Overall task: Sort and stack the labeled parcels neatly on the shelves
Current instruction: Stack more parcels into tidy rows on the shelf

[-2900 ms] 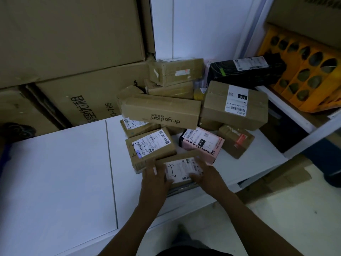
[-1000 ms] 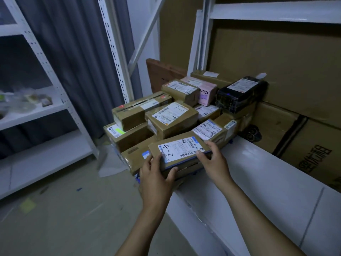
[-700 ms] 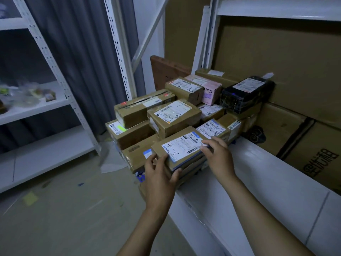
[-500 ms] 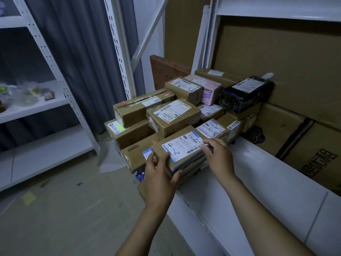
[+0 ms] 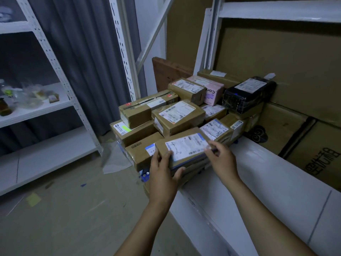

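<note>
parcel pile [image 5: 177,115] at shelf [image 5: 258,182] left end, big cartons [image 5: 287,71] behind, second rack [image 5: 46,108] far left

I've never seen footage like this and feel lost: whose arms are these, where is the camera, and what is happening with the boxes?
No robot. A person wears a camera on the head, looking forward and down, so the arms are their own. Their left hand and right hand hold a flat cardboard parcel with a white label, at the near edge of a pile of labelled parcels on a white shelf. A black wrapped parcel and a pink box sit further back.
</note>
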